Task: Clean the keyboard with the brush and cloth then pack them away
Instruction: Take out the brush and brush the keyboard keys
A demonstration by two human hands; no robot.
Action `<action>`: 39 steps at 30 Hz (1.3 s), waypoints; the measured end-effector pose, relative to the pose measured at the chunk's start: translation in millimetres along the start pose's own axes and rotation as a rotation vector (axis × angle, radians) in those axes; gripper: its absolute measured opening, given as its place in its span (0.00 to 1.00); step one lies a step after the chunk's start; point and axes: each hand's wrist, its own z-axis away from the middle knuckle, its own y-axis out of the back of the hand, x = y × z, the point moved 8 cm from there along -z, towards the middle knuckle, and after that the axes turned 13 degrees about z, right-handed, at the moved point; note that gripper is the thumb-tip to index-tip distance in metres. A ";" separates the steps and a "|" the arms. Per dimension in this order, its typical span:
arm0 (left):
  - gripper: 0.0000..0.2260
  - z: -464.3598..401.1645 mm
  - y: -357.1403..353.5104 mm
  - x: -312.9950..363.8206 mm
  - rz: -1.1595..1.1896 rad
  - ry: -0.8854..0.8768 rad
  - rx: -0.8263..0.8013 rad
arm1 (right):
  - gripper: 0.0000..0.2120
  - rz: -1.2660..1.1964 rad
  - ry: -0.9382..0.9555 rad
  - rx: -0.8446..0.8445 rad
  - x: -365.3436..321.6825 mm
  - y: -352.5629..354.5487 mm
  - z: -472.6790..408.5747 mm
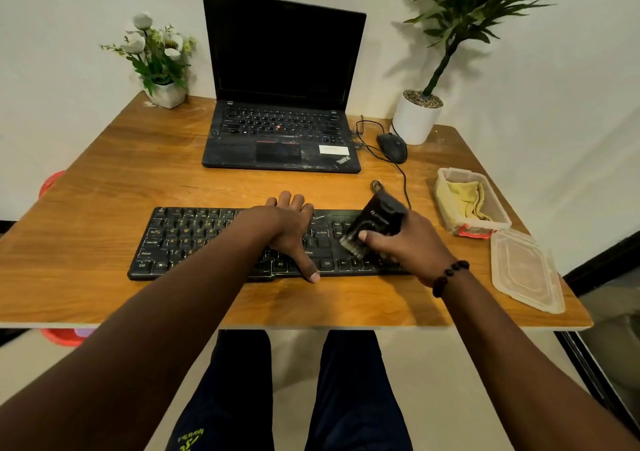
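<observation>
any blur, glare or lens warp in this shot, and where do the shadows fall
Head view: wide-angle warp bows the table edges; the brush in the right hand is motion-blurred, while the left hand on the keyboard is sharp; the tall plant casts soft shadows on the wall to its left; mild sheen on the wood, no harsh glare.

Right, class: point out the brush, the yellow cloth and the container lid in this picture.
brush (377,224), head view, on its black body above the bristles.
yellow cloth (462,198), head view, on its folded middle inside the container.
container lid (524,270), head view, on its flat centre.
</observation>
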 end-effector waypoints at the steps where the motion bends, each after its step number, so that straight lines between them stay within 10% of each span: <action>1: 0.63 -0.2 0.3 0.1 0.000 -0.001 0.001 | 0.23 0.058 0.041 -0.056 -5.2 -7.0 -1.4; 26: 0.64 -2.0 -0.6 -1.7 0.041 -0.023 0.020 | 0.26 0.315 0.111 -0.097 -17.8 -3.6 -77.8; 39: 0.62 2.3 0.9 2.1 0.091 -0.096 0.114 | 0.25 0.285 0.001 0.147 -8.3 27.2 -81.3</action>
